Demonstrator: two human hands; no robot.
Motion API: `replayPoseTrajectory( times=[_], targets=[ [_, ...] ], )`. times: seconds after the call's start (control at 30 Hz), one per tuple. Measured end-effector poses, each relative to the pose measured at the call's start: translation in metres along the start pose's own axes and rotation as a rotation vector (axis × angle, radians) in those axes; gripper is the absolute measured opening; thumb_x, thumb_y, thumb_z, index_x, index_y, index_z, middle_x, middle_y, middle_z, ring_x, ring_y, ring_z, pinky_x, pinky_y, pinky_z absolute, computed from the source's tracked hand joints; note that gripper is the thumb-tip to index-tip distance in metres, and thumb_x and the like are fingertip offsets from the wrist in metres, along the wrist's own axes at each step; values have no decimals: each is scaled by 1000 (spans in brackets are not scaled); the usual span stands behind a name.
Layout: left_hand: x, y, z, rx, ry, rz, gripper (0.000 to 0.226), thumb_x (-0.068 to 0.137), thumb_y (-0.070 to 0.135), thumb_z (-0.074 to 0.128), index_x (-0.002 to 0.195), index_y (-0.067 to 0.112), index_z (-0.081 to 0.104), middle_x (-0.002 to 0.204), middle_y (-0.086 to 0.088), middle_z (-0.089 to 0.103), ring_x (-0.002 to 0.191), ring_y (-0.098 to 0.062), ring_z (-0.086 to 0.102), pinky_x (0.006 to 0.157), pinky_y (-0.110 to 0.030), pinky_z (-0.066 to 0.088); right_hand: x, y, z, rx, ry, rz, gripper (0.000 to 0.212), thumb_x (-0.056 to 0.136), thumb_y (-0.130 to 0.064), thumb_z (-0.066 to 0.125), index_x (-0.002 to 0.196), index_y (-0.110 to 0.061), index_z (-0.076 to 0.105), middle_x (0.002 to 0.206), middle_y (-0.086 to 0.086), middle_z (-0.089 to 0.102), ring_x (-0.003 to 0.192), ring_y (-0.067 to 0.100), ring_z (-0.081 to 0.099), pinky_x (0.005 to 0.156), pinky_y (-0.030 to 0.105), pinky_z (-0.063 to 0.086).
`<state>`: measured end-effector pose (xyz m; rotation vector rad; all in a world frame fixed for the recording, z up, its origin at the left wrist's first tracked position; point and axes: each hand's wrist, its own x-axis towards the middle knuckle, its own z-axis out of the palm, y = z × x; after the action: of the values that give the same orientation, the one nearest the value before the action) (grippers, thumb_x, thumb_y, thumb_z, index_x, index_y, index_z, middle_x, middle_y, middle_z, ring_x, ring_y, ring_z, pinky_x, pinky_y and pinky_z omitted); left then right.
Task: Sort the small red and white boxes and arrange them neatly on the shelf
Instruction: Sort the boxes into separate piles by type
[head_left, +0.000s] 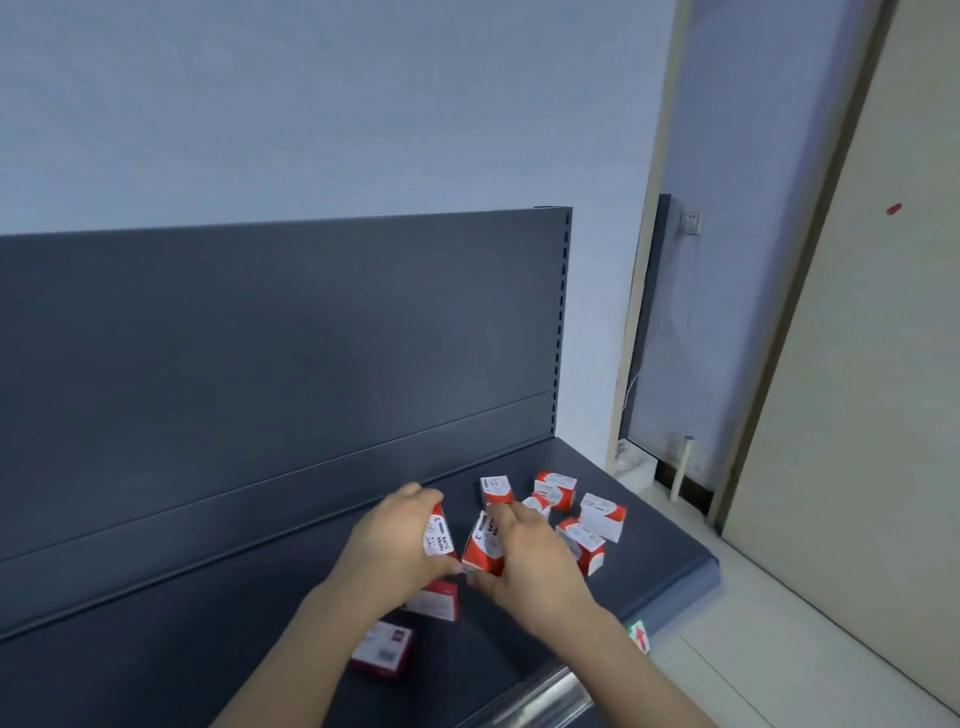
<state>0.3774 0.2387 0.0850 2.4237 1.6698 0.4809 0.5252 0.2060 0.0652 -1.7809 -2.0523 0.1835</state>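
On the dark grey shelf (260, 623) lie several small red and white boxes. My left hand (392, 540) grips one box (439, 535) with its white label facing right. My right hand (530, 561) grips another box (483, 545), held just right of the first, the two nearly touching. Loose boxes lie scattered behind my right hand: one upright (496, 488), a pair (556, 488), one white-faced (602, 514) and one red-cornered (584, 543). Two more boxes lie below my left wrist, one (436, 600) partly hidden, one (384, 649) flat.
The shelf's dark back panel (260, 338) rises behind the boxes. A rounded front lip (691, 577) ends the shelf on the right, with a metal rail (545, 696) below. A pale floor (779, 649), a door (857, 364) and a wall socket (691, 222) lie to the right.
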Motion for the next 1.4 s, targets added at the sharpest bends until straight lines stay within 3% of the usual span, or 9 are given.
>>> replayPoseTrajectory(
  times=[0.17,0.4,0.63,0.73,0.83,0.97,1.07,1.23,1.4],
  targets=[
    [25,51,36,-15,-110,28,57,68,40,75,118,20,54,113,2,54,106,-16,54,86,-27,43,-2,61,-2,-108,-19,-28,58,78,-38,66,127,-16,45,128,3,51,119,21,46,95,31,40],
    [42,68,77,35,-274,42,58,63,32,80,114,20,54,117,2,55,105,-17,53,88,-31,47,-1,98,7,-273,-94,-76,76,-1,-66,74,65,-28,68,58,-11,64,54,5,61,46,17,49],
    [49,66,88,26,-333,29,58,67,28,79,117,18,52,120,-1,53,108,-19,52,91,-32,44,3,93,-5,-377,-195,-120,68,60,-52,76,116,-17,60,117,6,62,110,25,53,98,39,40],
    [48,66,86,26,-351,30,59,69,27,78,119,17,50,122,-3,52,109,-21,52,92,-34,43,-2,94,-5,-379,-226,-105,70,14,-72,75,66,-25,71,67,-5,68,66,14,63,61,32,54],
    [42,69,72,-18,-375,51,68,70,33,77,127,16,45,128,-5,50,115,-24,50,97,-39,44,4,102,3,-443,-225,-114,69,38,-68,74,94,-26,72,98,-2,68,94,21,62,81,40,49],
    [27,71,40,-66,-223,71,50,85,39,62,120,8,48,124,-14,52,114,-32,49,93,-43,42,10,99,2,-342,-82,-162,65,13,-55,85,70,-26,74,68,-5,70,59,18,68,46,31,52],
    [17,57,24,17,27,5,55,95,37,44,138,4,34,146,-17,36,135,-31,30,114,-45,21,28,80,-1,-233,21,-184,63,36,-32,92,89,-4,73,89,20,71,72,40,68,52,46,55],
    [-10,27,-2,203,382,-145,57,98,32,38,145,3,23,153,-16,24,142,-27,20,118,-40,5,53,26,-2,-59,285,-348,91,85,-68,18,116,9,56,118,33,55,102,50,55,85,54,47],
    [-47,-10,-28,316,427,-265,57,100,33,33,146,3,18,154,-15,20,143,-27,15,118,-40,0,49,-43,3,46,409,-374,59,77,-22,71,124,7,49,131,32,46,115,49,45,90,60,43]
  ],
)
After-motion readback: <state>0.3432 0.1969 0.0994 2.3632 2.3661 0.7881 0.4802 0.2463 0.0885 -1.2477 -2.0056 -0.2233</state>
